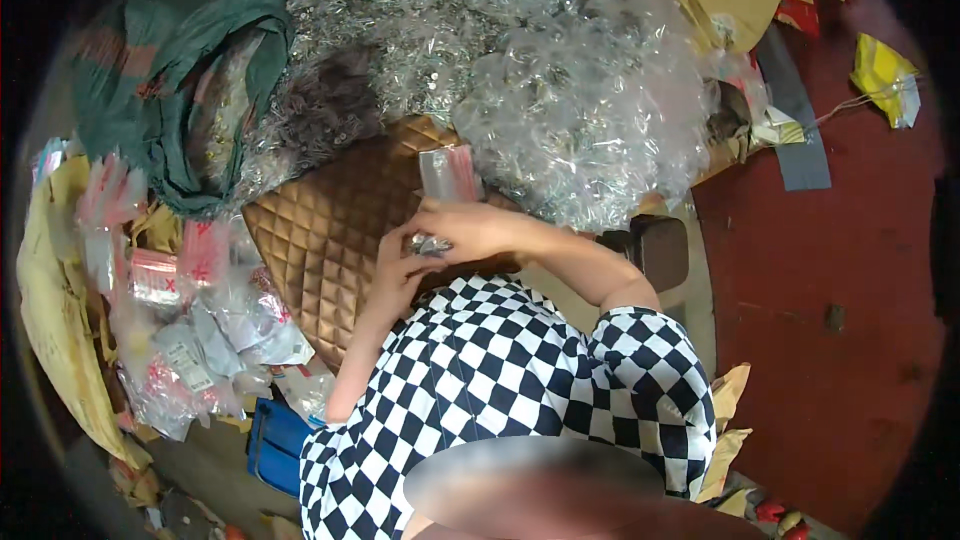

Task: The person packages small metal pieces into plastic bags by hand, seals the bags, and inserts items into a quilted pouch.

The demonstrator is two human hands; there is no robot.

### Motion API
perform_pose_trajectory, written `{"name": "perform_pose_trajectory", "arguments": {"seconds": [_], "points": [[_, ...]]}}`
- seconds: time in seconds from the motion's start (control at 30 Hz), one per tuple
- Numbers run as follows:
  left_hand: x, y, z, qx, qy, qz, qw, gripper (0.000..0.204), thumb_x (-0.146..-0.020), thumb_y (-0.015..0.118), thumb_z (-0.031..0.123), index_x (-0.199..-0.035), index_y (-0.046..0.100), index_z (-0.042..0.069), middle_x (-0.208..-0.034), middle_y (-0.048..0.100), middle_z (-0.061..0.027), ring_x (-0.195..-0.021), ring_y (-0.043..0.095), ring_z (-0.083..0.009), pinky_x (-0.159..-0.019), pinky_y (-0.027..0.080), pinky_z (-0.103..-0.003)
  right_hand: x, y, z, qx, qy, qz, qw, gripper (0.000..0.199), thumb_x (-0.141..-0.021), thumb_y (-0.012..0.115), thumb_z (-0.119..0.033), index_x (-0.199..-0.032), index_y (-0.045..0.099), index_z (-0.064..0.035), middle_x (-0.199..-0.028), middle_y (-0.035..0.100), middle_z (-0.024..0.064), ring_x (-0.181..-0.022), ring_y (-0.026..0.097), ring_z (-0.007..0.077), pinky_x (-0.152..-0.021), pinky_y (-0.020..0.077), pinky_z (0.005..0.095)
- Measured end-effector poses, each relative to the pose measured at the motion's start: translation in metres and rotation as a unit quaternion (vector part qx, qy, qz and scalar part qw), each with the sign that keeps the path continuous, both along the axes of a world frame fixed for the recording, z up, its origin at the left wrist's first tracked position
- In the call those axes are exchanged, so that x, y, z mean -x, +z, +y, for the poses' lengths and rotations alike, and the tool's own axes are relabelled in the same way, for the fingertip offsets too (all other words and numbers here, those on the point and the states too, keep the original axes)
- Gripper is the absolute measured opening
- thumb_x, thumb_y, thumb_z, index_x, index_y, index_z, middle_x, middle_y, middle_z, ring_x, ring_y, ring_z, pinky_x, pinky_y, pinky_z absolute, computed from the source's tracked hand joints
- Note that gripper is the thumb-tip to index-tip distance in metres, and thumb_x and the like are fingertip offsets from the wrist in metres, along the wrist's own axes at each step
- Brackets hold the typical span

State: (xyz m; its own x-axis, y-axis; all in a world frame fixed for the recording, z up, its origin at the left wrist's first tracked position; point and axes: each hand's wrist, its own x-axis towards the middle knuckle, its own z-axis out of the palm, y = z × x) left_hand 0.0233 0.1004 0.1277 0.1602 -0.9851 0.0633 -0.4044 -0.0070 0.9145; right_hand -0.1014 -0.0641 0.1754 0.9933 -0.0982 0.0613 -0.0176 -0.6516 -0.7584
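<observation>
On my lap side of a brown quilted pad (315,255), both hands meet close to my body. My left hand (393,270) has its fingers bent around a cluster of small shiny metal pieces (430,245), too small to name. My right hand (478,228) lies over the same cluster from the other side, its fingers curled against it and against the left fingers. Just beyond the hands, a stack of clear plastic bags with red marks (448,174) rests on the pad, touched by neither palm.
A large heap of small metal parts and clear plastic bags (590,110) fills the far side. At the left lie a dark green woven sack (130,90), dark screws (325,105) and bundled bags (205,255). A blue plastic object (275,445) stands lower left; reddish floor (820,340) spreads right.
</observation>
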Motion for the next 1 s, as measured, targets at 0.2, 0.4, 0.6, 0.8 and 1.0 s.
{"name": "perform_pose_trajectory", "arguments": {"seconds": [0.2,0.4,0.6,0.8,1.0], "points": [[0.01,0.032,-0.03,0.01,-0.058,-0.05,0.997,0.034,-0.069,0.069,-0.004,-0.094,0.075,0.018,-0.135,0.044,-0.0125,-0.124,0.042,-0.0331,-0.104,0.035,-0.04,0.027,-0.019,0.0,0.173,-0.038,-0.001,0.984,0.016,-0.073,0.065,-0.013,-0.083,0.061,-0.0016,-0.095,0.054,0.0197,-0.088,0.056,0.0379,-0.077,0.0486,0.0415],[0.011,0.04,-0.044,0.001,-0.028,-0.017,0.999,0.032,-0.072,0.065,-0.009,-0.09,0.074,0.016,-0.132,0.046,-0.0139,-0.124,0.042,-0.0334,-0.1,0.039,-0.039,0.035,0.024,-0.038,-0.088,-0.026,-0.027,0.995,0.031,-0.068,0.064,-0.005,-0.098,0.059,-0.0025,-0.099,0.059,0.0178,-0.096,0.058,0.0339,-0.082,0.0471,0.0445],[0.009,0.046,-0.094,0.016,-0.111,-0.044,0.993,0.035,-0.066,0.064,-0.008,-0.094,0.072,0.012,-0.131,0.049,-0.0137,-0.122,0.046,-0.0324,-0.102,0.038,-0.038,0.039,-0.002,-0.065,0.205,0.075,0.101,0.971,0.01,-0.066,0.064,-0.015,-0.074,0.066,-0.0087,-0.072,0.065,0.0142,-0.072,0.063,0.0329,-0.065,0.0512,0.0438],[-0.021,-0.002,-0.138,0.017,0.187,-0.159,0.969,0.034,-0.084,0.058,0.009,-0.118,0.059,0.006,-0.125,0.053,-0.0167,-0.116,0.05,-0.0373,-0.099,0.041,-0.042,0.069,0.07,-0.203,0.001,-0.277,-0.018,0.961,0.02,-0.084,0.057,-0.011,-0.099,0.069,-0.0066,-0.091,0.07,0.008,-0.082,0.066,0.0173,-0.075,0.0509,0.0306],[0.022,-0.092,-0.127,-0.189,0.138,-0.137,0.963,0.054,-0.077,0.069,0.023,-0.124,0.053,0.002,-0.128,0.049,-0.0219,-0.115,0.048,-0.0398,-0.097,0.041,-0.042,0.138,0.079,-0.381,0.028,-0.498,-0.195,0.844,0.021,-0.091,0.059,-0.015,-0.103,0.068,0.0002,-0.088,0.068,0.0041,-0.083,0.061,0.0106,-0.076,0.0479,0.0249]]}}
